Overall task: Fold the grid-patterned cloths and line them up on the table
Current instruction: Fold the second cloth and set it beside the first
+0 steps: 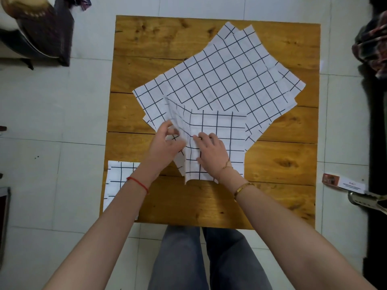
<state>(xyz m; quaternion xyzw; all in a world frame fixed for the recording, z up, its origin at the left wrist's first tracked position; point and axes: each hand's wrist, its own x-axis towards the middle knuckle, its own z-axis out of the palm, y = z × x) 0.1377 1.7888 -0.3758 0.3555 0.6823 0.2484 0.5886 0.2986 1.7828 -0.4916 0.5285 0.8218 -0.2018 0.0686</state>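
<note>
1. My right hand lies flat, fingers straight, on the half-folded cloth, I judge to pin it while the fold is made.
2. My left hand pinches that cloth's raised left flap.
3. The cloth sits mid-counter, overlapping the unfolded stack.
4. One folded cloth waits at the near-left corner.

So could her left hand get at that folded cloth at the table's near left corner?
Probably yes. The folded cloth lies right beside the left hand's forearm with nothing over it, though the hand now holds the cloth being folded.
</note>
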